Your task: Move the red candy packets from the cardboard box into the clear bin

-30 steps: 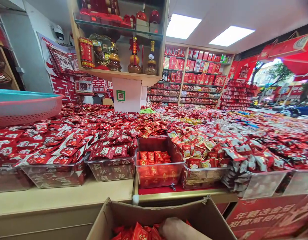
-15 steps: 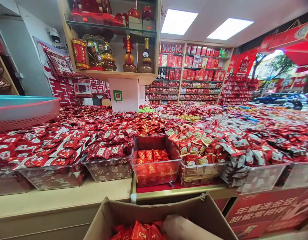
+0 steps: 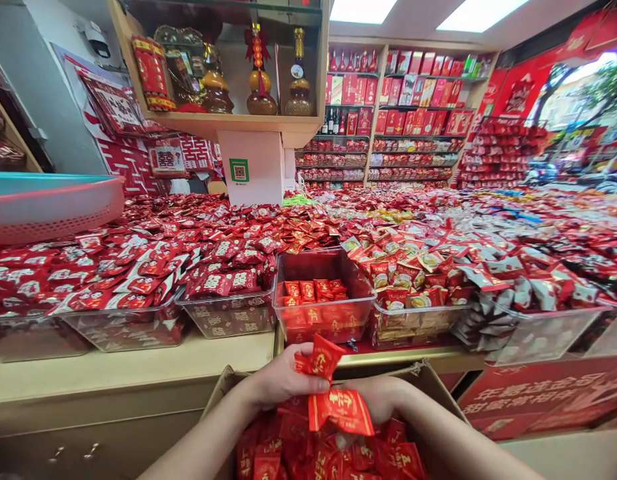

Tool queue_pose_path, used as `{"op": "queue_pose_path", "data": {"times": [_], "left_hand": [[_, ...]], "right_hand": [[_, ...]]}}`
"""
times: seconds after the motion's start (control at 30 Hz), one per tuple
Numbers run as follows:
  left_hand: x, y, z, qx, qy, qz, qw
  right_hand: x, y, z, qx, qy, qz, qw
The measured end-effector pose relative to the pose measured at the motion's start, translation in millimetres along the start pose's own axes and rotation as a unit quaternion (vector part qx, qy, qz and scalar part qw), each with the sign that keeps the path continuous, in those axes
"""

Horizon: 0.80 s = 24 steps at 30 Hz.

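Note:
Small red candy packets with gold lettering fill the lower part of an open cardboard box (image 3: 441, 387) in front of me. Above the box, my left hand (image 3: 284, 375) is closed on red candy packets (image 3: 324, 358), pinched between thumb and fingers. My right hand (image 3: 375, 395) reaches over the box from the right, fingers curled around another red candy packet (image 3: 341, 410); a fingertip shows beneath it. Just beyond the hands stands a clear plastic bin (image 3: 324, 317), partly filled with upright rows of similar red packets.
Clear bins heaped with wrapped sweets, such as the dark red ones (image 3: 228, 313) and the durian ones (image 3: 418, 320), flank the middle bin. A pink and teal basket (image 3: 53, 210) sits at left. Overhead hangs a shelf cabinet (image 3: 228, 120) on a white pillar (image 3: 255, 173).
My left hand has come into view, holding red packets. My right hand, earlier down among the packets, is now higher with a packet. The view has tilted down slightly.

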<state>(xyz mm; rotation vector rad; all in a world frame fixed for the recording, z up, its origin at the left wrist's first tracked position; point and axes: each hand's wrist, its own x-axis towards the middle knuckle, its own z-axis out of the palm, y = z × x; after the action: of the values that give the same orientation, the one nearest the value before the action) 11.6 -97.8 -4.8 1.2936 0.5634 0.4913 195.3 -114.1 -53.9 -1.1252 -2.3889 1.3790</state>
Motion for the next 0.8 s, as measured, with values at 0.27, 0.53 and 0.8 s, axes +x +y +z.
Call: {"op": "queue_pose_path", "data": {"times": [0.27, 0.53, 0.8], "left_hand": [[4, -6, -2.6, -0.066, 0.027, 0.022, 0.997], [10, -15, -0.4, 0.044, 0.022, 0.021, 0.999], [10, -14, 3.7, 0.119, 0.000, 0.067, 0.991]], "right_hand": [[-31, -22, -27, 0.354, 0.020, -0.078, 0.932], [-13, -29, -12, 0.266, 0.276, -0.109, 0.917], [-12, -36, -9, 0.321, 0.319, -0.071, 0.889]]}}
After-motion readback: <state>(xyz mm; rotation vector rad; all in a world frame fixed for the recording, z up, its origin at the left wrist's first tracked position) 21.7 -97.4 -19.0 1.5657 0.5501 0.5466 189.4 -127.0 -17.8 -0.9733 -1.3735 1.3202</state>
